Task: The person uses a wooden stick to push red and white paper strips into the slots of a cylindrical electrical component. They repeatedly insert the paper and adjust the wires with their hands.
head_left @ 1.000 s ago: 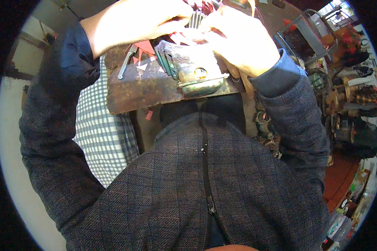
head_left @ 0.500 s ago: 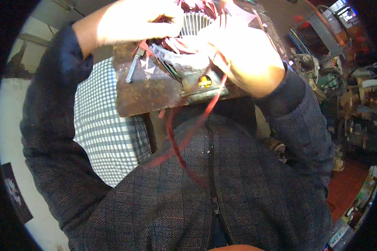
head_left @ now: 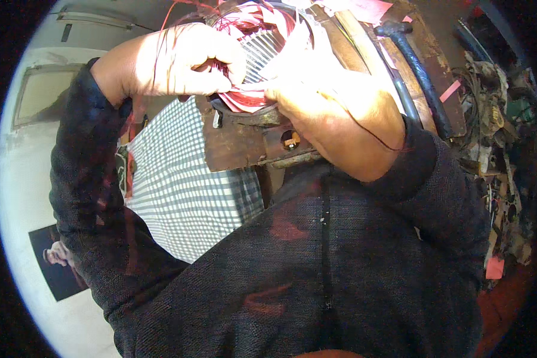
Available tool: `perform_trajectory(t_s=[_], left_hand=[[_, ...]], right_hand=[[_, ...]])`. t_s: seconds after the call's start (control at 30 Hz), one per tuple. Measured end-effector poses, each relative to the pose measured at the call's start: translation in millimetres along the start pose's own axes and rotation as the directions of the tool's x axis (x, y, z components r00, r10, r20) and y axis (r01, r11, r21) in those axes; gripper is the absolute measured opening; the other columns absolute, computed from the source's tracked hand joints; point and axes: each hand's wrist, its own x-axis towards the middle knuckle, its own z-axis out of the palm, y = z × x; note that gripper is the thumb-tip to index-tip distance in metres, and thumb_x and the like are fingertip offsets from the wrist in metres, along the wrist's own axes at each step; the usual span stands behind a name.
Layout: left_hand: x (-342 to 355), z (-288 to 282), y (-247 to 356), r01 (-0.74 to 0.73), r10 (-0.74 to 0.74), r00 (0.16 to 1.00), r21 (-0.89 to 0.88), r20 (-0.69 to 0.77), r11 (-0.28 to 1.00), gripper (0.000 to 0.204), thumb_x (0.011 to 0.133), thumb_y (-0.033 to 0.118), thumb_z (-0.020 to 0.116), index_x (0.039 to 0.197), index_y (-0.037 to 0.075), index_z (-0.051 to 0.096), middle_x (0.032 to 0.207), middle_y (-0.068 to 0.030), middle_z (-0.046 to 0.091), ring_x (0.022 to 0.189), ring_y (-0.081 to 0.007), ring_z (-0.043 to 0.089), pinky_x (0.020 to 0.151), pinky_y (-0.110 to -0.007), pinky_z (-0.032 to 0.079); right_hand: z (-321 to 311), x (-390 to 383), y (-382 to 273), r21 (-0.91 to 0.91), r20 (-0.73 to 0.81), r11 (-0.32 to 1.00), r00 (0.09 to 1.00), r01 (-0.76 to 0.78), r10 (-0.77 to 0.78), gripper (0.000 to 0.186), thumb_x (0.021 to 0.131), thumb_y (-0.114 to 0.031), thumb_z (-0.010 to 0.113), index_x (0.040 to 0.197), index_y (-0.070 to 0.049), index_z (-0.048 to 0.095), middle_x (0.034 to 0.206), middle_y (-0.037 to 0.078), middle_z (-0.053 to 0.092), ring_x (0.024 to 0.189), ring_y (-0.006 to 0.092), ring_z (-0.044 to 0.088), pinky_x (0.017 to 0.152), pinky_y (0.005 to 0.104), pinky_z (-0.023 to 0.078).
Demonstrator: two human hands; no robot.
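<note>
A motor stator [head_left: 261,55] with bare metal slots lies at the top of the head view, ringed by red winding wire [head_left: 249,98] and pink insulating paper. On its left rim my left hand [head_left: 206,59] has its fingers curled, thumb and forefinger pinched on the near coil of wire. My right hand [head_left: 340,107] is closed at the right side of that same coil, its fingertips partly washed out by glare. Loose red strands run over the back of my left hand, and one thin wire [head_left: 364,122] crosses my right wrist.
The stator rests on a worn brown workbench [head_left: 238,146]. A hammer [head_left: 420,74] lies on the right, near scraps of pink paper [head_left: 364,9]. Checked cloth [head_left: 179,185] hangs left of the bench. Cluttered parts [head_left: 489,113] fill the far right.
My view has swung, bringing the hammer into sight. The red wire loop that hung before my chest is gone from there. My right hand has come down onto the near coil.
</note>
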Motion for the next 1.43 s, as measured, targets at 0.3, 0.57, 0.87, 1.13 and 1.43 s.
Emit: perform_trajectory(t_s=[0.3,0.57,0.87,1.13,1.43], left_hand=[[3,-4,-3,-0.028,0.020,0.997,-0.102,-0.077,0.994,0.013,0.093,0.017,0.069,0.093,0.005,0.065,0.083,-0.0031,0.061,0.076,-0.0124,0.058,0.069,-0.031,0.050],[11,21,0,0.073,0.008,0.886,0.158,-0.464,0.985,0.026,0.092,0.025,0.071,0.104,0.001,0.073,0.107,-0.0161,0.074,0.093,-0.0322,0.071,0.083,-0.040,0.056],[-20,21,11,0.055,-0.104,0.919,-0.138,-0.381,0.989,0.015,0.084,0.010,0.078,0.096,0.001,0.074,0.097,-0.0111,0.073,0.089,-0.0269,0.070,0.082,-0.035,0.056],[-28,33,17,0.134,-0.171,0.877,-0.113,-0.449,0.985,0.027,0.081,0.008,0.083,0.105,0.004,0.073,0.089,-0.0070,0.070,0.081,-0.0209,0.065,0.073,-0.031,0.053],[-52,32,23,0.090,-0.356,0.726,-0.431,-0.588,0.898,0.031,0.092,-0.003,0.067,0.123,-0.002,0.068,0.123,-0.0186,0.070,0.089,-0.0220,0.070,0.080,-0.035,0.058]], right_hand=[[5,-1,2,0.138,-0.097,0.990,0.994,-0.033,0.046,0.033,0.083,-0.005,0.069,0.116,0.000,0.069,0.108,0.013,0.070,0.089,0.0269,0.072,0.077,0.0341,0.059],[6,1,12,0.175,-0.106,0.983,0.994,0.051,-0.032,0.026,0.083,-0.004,0.071,0.108,0.003,0.070,0.100,0.014,0.066,0.081,0.0259,0.070,0.064,0.0319,0.058],[9,-1,13,0.361,-0.078,0.931,0.997,0.047,-0.020,0.031,0.074,-0.003,0.073,0.104,0.005,0.070,0.098,0.015,0.065,0.074,0.0231,0.067,0.058,0.0319,0.055],[9,2,20,0.288,-0.076,0.957,0.997,0.039,-0.018,0.034,0.072,-0.004,0.074,0.105,0.004,0.071,0.099,0.015,0.065,0.074,0.0233,0.067,0.058,0.0318,0.055],[6,2,22,0.409,-0.039,0.912,0.999,-0.018,0.037,0.023,0.081,0.000,0.073,0.104,0.004,0.072,0.099,0.014,0.066,0.077,0.0264,0.068,0.062,0.0323,0.057]])
